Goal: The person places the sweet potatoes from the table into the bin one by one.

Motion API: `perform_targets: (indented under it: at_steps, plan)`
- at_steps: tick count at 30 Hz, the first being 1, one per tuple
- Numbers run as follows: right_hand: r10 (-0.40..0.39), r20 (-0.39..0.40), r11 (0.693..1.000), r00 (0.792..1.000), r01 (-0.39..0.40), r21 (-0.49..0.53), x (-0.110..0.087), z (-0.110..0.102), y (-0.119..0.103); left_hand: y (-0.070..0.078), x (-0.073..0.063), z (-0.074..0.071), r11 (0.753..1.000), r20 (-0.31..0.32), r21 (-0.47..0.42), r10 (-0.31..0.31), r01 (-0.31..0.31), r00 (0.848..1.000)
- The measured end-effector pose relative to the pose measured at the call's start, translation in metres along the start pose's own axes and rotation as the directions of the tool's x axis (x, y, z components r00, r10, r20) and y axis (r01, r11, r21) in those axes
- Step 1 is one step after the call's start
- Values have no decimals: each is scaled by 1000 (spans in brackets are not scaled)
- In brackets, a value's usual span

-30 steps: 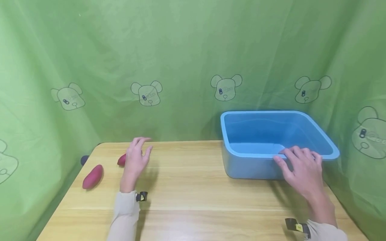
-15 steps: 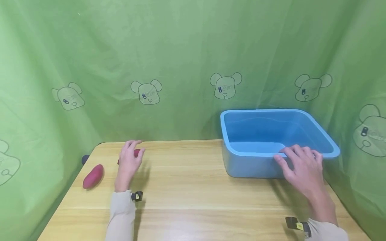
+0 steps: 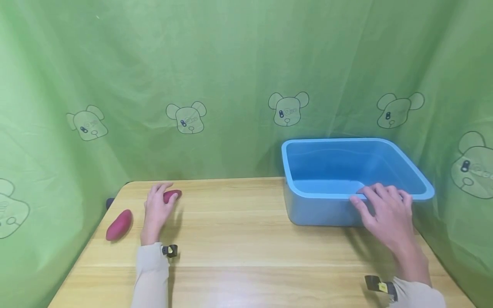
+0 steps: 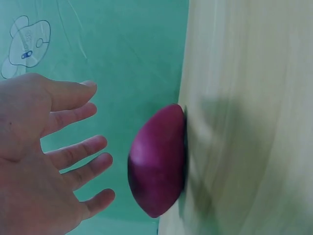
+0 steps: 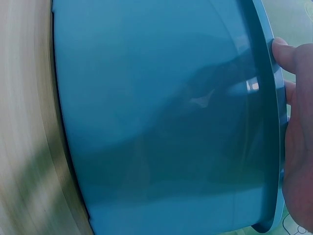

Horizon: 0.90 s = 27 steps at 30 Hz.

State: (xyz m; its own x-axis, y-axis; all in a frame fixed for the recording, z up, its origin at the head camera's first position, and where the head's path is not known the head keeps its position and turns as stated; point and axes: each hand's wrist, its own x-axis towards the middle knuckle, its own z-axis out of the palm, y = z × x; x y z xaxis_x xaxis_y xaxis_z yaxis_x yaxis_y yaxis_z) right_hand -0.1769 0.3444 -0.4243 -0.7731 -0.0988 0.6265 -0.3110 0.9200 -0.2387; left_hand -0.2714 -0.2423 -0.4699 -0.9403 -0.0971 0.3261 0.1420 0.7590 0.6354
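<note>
A purple-red sweet potato (image 3: 171, 196) lies near the far left of the table, partly hidden by my left hand (image 3: 155, 211). In the left wrist view, this sweet potato (image 4: 159, 161) is apart from the left hand (image 4: 54, 152), whose spread fingers hold nothing. A second sweet potato (image 3: 119, 225) lies to the left, closer to the table's left edge. On the right, a blue plastic tub (image 3: 323, 211) stands on the table. My right hand (image 3: 389, 218) grips its near rim, fingers bent over it and thumb (image 5: 283, 53) at the edge.
The wooden table (image 3: 239, 248) backs onto a green curtain (image 3: 231, 64) printed with bear heads, which also hangs at both sides. A dark object (image 3: 109, 202) shows just past the table's left edge. Wrist cameras (image 3: 170, 251) sit on both sleeves.
My left hand has moved left and lowered toward the far sweet potato, more of which now shows beside the thumb. The right hand stays at the tub's rim.
</note>
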Motion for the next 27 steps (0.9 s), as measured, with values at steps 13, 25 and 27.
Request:
perform_targets:
  at_steps: [13,25,27]
  plan:
    - [6,16,1000,1000,-6,-5,0,0,0,-13,-1,7,997,67,62,-52,47,996]
    - [6,13,1000,1000,-6,-4,-1,-1,-1,-22,1,9,994,102,80,-78,70,992]
    - [7,14,1000,1000,-7,-5,-1,-1,-2,-23,0,10,994,107,82,-82,73,991]
